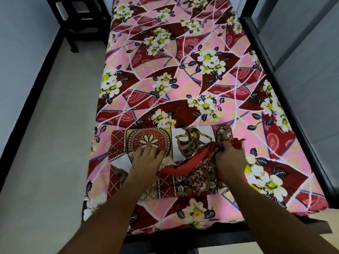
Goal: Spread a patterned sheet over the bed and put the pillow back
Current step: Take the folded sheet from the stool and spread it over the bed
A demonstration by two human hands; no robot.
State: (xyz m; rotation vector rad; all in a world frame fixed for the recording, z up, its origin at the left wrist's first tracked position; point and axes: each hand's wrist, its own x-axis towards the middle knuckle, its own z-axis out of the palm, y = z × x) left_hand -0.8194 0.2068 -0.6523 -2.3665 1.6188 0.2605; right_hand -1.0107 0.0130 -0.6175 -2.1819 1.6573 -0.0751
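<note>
A pink and dark red sheet (183, 74) with white flowers lies spread over the whole bed. At the near end rests a pillow (190, 138) in a red, brown and white printed cover. My left hand (146, 160) presses flat on the pillow's left half with fingers apart. My right hand (229, 158) is closed on a bunch of the red fabric (183, 166) at the pillow cover's right end, where the cloth is gathered and folded back.
The black bed frame (275, 74) runs along the right side, against a grey wall. A dark wooden stool or small table (80, 21) stands at the far left. Pale floor (55, 143) lies to the left of the bed.
</note>
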